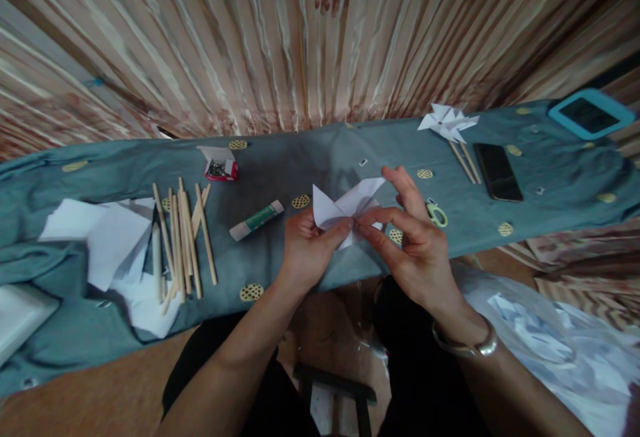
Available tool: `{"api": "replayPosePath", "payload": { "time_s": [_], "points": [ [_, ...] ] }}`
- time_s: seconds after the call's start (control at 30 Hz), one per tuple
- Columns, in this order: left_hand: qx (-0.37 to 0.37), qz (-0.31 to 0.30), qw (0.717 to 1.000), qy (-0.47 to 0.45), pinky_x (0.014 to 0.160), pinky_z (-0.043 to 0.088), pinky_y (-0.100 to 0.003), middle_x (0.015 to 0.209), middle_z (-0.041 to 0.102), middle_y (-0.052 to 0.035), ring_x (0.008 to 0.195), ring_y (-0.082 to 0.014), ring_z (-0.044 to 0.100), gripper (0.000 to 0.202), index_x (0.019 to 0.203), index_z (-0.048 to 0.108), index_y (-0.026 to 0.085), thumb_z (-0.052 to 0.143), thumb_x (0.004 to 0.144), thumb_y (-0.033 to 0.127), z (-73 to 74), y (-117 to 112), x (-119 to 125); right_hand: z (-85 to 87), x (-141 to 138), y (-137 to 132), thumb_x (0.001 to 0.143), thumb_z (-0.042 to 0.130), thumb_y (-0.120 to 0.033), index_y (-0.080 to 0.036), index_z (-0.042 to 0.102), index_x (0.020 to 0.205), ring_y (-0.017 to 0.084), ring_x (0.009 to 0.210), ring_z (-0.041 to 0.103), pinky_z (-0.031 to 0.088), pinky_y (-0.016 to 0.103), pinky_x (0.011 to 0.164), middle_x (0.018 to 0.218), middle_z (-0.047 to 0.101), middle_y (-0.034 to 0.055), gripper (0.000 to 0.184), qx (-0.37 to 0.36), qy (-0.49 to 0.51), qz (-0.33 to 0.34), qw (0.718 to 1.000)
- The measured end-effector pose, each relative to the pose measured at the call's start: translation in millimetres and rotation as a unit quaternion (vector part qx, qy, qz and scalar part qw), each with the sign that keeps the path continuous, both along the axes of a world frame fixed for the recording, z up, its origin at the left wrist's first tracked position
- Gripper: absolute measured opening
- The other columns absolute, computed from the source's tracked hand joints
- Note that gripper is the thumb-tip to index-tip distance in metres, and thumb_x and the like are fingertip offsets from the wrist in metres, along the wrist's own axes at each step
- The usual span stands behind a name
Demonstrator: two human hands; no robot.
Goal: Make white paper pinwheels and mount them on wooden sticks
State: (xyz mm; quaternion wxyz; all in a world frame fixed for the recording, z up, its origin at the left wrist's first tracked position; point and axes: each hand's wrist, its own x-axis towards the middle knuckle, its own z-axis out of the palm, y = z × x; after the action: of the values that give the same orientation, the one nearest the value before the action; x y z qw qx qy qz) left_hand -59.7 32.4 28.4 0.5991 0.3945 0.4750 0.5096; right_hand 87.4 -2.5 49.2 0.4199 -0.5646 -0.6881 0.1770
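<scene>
1. Head view, background: a pleated curtain (320,57) hangs behind a surface covered by a grey-green cloth (280,157).
2. Your left hand (310,243) grasps the partly folded paper pinwheel (357,197) between thumb and fingers, above the cloth's near edge.
3. Your right hand (420,243) pinches thumb and index finger together at the pinwheel's centre; what lies between the fingertips is too small to tell.
4. To your left: glue stick (257,220), open box of small metal pieces (220,168), wooden sticks (187,243), paper sheets (117,237).
5. To your right: green scissors handle (438,215), smartphone (499,171), assembled pinwheels (450,122).
</scene>
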Motion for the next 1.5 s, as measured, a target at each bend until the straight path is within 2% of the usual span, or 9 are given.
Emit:
{"api": "replayPosePath", "payload": {
  "time_s": [0.2, 0.47, 0.67, 1.07, 1.2, 1.5],
  "points": [
    [0.013, 0.005, 1.0, 0.019, 0.055, 0.048, -0.024, 0.063, 0.07, 0.0006, 0.055, -0.0131, 0.06, 0.008, 0.065, 0.072, 0.017, 0.075, 0.06, 0.023, 1.2, -0.9, -0.7, -0.2, 0.4, 0.7, 0.089, 0.063, -0.024, -0.027, 0.068, 0.087, 0.029, 0.149, 0.025, 0.024, 0.06, 0.118, 0.153, 0.043, -0.0036, 0.006, 0.002, -0.002, 0.003, 1.0],
    [0.032, 0.004, 0.999, 0.029, 0.06, 0.051, -0.026, 0.068, 0.073, -0.001, 0.062, -0.0163, 0.065, 0.01, 0.07, 0.074, 0.018, 0.075, 0.062, 0.024, -2.5, -1.1, -0.9, -1.0, 0.5, 0.0, 0.089, 0.062, -0.022, -0.028, 0.068, 0.087, 0.029, 0.149, 0.025, 0.028, 0.06, 0.117, 0.153, 0.042, -0.0046, 0.008, -0.01, -0.002, 0.005, 1.0],
    [0.035, 0.003, 0.999, 0.016, 0.059, 0.05, -0.025, 0.067, 0.073, -0.0006, 0.06, -0.015, 0.064, 0.008, 0.069, 0.074, 0.018, 0.075, 0.062, 0.022, -3.0, -2.0, -0.4, -1.3, 1.0, -0.6, 0.088, 0.062, -0.022, -0.027, 0.067, 0.087, 0.029, 0.149, 0.026, 0.028, 0.059, 0.117, 0.154, 0.041, -0.0044, 0.007, -0.011, -0.006, 0.006, 1.0],
    [0.057, 0.004, 0.997, 0.052, 0.058, 0.05, -0.025, 0.066, 0.073, -0.0006, 0.06, -0.0158, 0.064, 0.007, 0.068, 0.074, 0.018, 0.074, 0.063, 0.023, -2.5, -2.3, -0.3, -1.8, 0.2, -1.1, 0.088, 0.062, -0.023, -0.026, 0.067, 0.087, 0.027, 0.149, 0.025, 0.023, 0.057, 0.119, 0.153, 0.042, -0.0016, 0.006, -0.025, 0.013, 0.004, 1.0],
    [0.069, -0.006, 0.995, 0.067, 0.058, 0.049, -0.025, 0.065, 0.072, -0.0003, 0.059, -0.0152, 0.063, 0.009, 0.067, 0.073, 0.017, 0.073, 0.064, 0.025, -3.3, -2.4, -1.2, 0.3, -1.0, -0.5, 0.087, 0.062, -0.024, -0.024, 0.067, 0.084, 0.028, 0.148, 0.027, 0.02, 0.057, 0.12, 0.152, 0.044, -0.0006, 0.006, -0.046, 0.03, 0.0, 0.999],
    [0.081, -0.025, 0.993, 0.087, 0.056, 0.048, -0.025, 0.065, 0.071, 0.0, 0.058, -0.0145, 0.061, 0.017, 0.076, 0.075, 0.017, 0.073, 0.063, 0.027, -1.4, -1.5, -4.6, -1.0, -1.9, 1.4, 0.083, 0.066, -0.023, -0.025, 0.068, 0.081, 0.028, 0.145, 0.033, 0.022, 0.054, 0.119, 0.142, 0.055, 0.0032, 0.004, -0.092, 0.117, -0.003, 0.989]
  ]
}}
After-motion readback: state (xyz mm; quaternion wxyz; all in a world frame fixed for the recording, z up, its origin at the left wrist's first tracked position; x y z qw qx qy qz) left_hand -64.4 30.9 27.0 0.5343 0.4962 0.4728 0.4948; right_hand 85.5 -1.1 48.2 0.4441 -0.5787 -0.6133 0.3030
